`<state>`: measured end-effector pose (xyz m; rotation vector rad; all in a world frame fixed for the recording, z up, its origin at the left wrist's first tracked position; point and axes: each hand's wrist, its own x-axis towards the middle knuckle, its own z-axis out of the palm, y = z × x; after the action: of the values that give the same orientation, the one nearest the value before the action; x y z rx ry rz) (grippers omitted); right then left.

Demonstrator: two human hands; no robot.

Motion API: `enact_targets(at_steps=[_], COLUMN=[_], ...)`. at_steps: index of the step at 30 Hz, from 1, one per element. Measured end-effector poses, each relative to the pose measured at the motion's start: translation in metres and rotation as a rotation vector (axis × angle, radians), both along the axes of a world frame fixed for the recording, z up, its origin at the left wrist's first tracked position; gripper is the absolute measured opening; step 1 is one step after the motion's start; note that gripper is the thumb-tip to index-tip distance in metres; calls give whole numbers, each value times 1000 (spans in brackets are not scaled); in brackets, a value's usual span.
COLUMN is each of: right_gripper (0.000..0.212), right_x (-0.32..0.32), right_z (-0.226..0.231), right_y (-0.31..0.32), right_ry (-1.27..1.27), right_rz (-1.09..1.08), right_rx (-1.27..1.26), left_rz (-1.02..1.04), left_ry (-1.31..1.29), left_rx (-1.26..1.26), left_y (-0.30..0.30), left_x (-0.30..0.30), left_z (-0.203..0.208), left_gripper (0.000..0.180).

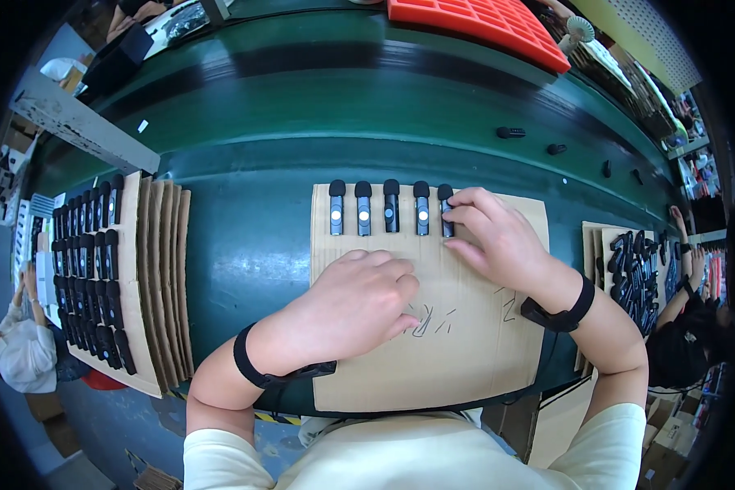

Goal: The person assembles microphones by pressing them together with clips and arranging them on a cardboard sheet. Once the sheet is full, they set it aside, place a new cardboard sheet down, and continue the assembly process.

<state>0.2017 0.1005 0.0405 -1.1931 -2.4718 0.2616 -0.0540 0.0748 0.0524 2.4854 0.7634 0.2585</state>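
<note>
A row of small black clip-on microphones with foam tops, one of them a microphone (363,208) with a light round spot on its body, lies along the far edge of a cardboard sheet (465,359). My right hand (494,237) pinches the rightmost microphone (446,196) between thumb and fingers, at the end of that row. Nearer to me, my left hand (351,302) is over the cardboard with its fingers curled under. Its fingertips are turned away, so whatever they might hold is hidden. Dark bands circle both wrists.
Stacked cardboard sheets (159,278) at the left carry rows of similar microphones (86,253). At the right, another cardboard piece (594,269) bears a heap of microphones (631,278). Loose black pieces (511,132) lie on the green bench (245,196). A red tray (482,24) sits beyond; people work on both sides.
</note>
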Motion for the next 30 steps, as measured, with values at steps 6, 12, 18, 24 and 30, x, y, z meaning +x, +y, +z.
enact_targets(at_steps=[6,12,18,24,30], right_gripper=[28,22,21,25,25], right_x=[28,68,100,68,3], right_z=[10,-1,-21,18,48], right_y=[44,110,146,126,29], right_ry=[-73,-212,-310,-220,286], right_rz=[-50,-278,-464,-480,-20], right_rx=[-36,-30,4,-283,-149], left_rz=[6,14,43,113,336], left_ry=[8,-30,-194,-329,-554], left_rx=[22,22,-10,21,213], left_y=[-1,0,4,9,15], left_x=[-1,0,-2,-9,-6], left_z=[-1,-1,5,12,25], left_gripper=[32,32,29,27,35])
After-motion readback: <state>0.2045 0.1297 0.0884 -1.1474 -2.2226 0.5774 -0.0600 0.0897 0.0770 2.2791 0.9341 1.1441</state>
